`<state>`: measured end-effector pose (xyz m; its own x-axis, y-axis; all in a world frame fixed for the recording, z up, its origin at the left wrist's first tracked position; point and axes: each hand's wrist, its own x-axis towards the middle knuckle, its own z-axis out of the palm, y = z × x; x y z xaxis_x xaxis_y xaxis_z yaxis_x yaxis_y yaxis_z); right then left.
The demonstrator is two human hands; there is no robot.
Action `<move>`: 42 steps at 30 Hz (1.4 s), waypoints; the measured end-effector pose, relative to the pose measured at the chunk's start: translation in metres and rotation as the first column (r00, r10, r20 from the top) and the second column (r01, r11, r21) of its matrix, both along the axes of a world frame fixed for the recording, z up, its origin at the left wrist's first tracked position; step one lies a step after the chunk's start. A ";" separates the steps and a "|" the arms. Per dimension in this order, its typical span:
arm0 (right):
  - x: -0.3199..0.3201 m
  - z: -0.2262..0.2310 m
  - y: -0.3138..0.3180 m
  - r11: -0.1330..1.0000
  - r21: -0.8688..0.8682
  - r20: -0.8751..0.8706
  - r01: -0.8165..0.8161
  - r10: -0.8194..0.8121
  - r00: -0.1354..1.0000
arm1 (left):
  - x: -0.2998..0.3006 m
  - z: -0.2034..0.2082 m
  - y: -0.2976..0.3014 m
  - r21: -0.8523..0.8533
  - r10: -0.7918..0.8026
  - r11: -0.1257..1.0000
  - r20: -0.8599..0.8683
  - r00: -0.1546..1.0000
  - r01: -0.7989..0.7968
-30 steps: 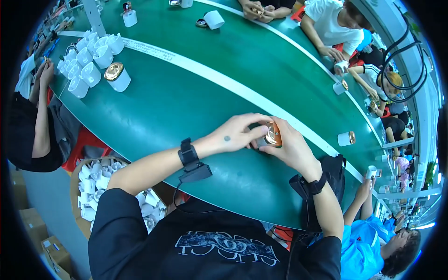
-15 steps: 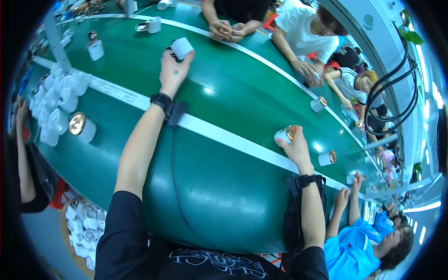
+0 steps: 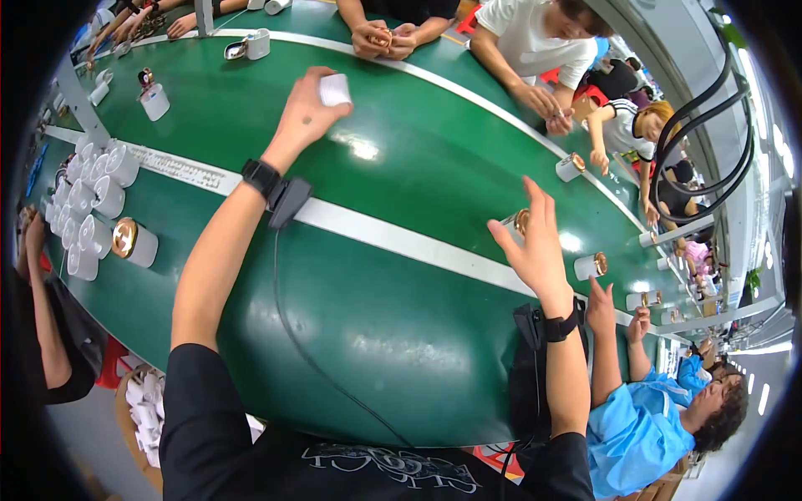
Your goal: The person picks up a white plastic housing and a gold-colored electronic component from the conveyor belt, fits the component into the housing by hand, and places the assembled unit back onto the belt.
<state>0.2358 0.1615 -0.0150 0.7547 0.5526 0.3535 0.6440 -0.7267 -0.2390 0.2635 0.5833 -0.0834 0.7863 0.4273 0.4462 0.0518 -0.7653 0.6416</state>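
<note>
My left hand (image 3: 309,107) reaches far over the green table, closed around a white cup-shaped housing (image 3: 335,90); its fingertips are partly hidden behind it. My right hand (image 3: 539,242) is open, thumb and fingers spread apart. Just beyond its thumb is a white housing with a copper-gold top (image 3: 520,222), partly covered by the hand. Whether the palm still touches it I cannot tell. Both wrists wear black straps with a box-shaped device.
White cups (image 3: 107,197) are clustered at the left, beside a gold-topped housing (image 3: 134,242). More gold-topped housings (image 3: 590,266) stand at the right, near a co-worker in blue (image 3: 639,434). Other people sit across the table. A cable (image 3: 294,342) runs from my left wrist. A grey post (image 3: 82,100) stands left.
My right hand has loosened from the gold-topped housing and its fingers have spread. My left hand has shifted slightly, still with the white housing, which is now turned differently.
</note>
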 end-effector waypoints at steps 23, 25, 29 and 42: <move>-0.053 -0.036 0.029 0.842 0.454 -0.818 -0.290 0.523 0.239 | -0.201 -0.009 -0.150 -0.610 -0.872 0.331 0.094 0.480 0.720; -0.053 -0.032 0.030 0.848 0.402 -0.823 -0.346 0.500 0.269 | -0.203 -0.007 -0.150 -0.608 -0.881 0.338 0.064 0.469 0.718; -0.050 -0.034 0.028 0.816 0.410 -0.803 -0.406 0.535 0.264 | -0.205 -0.006 -0.155 -0.691 -0.894 0.200 0.162 0.419 0.695; -0.066 -0.032 0.011 0.899 0.412 -0.867 -0.148 0.437 0.240 | -0.197 -0.022 -0.146 -0.366 -0.719 0.639 0.030 0.695 0.677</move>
